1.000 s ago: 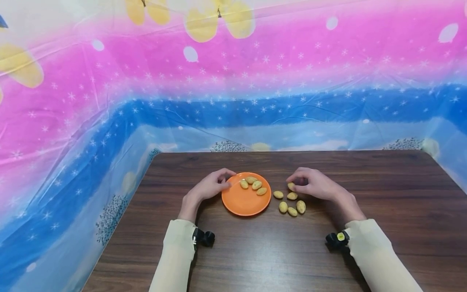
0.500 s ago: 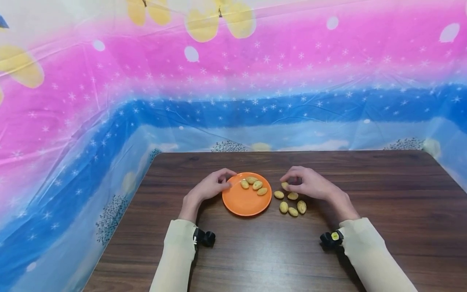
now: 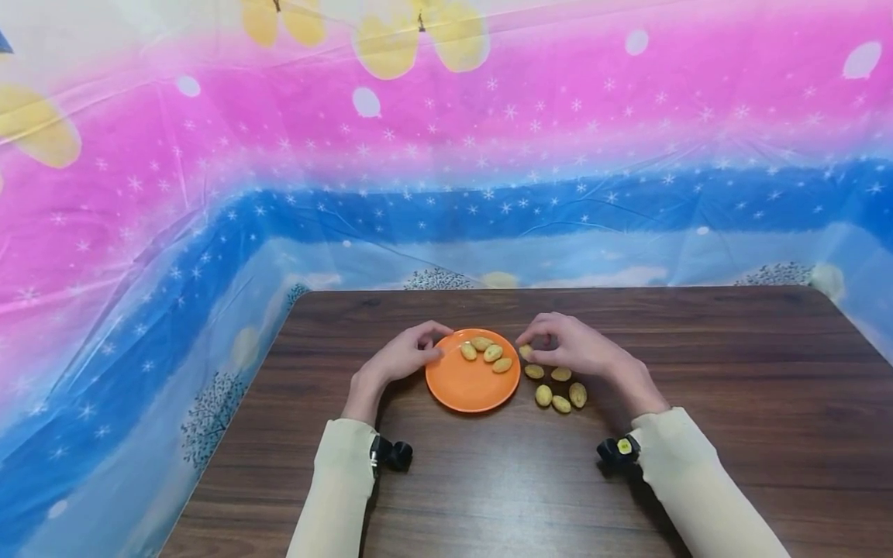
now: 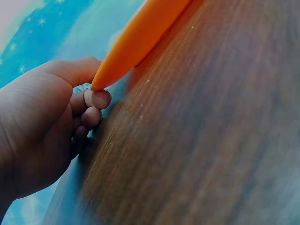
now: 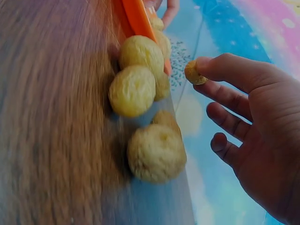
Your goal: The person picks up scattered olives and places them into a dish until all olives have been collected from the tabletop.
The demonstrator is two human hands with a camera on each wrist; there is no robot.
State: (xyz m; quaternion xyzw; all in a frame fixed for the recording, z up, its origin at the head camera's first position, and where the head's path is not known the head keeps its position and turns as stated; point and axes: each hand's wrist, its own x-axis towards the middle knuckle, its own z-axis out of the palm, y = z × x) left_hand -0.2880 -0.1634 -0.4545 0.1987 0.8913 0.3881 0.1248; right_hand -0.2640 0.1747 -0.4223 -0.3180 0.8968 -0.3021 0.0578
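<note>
Fingers [image 5: 227, 96] of the right hand [image 3: 579, 345] pinch a yellow piece [image 3: 526, 353], farther left than a second ago, bringing it near the orange plate [image 3: 460, 391] and its four pieces [image 3: 492, 353]; five others [image 3: 577, 395] lie on the desk [image 3: 488, 480]. The left hand [image 3: 401, 353] pinches the plate's rim.

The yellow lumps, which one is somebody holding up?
The pinched lump, between thumb and finger of the right hand beside the orange plate. The other lumps lie on that plate or the table.
</note>
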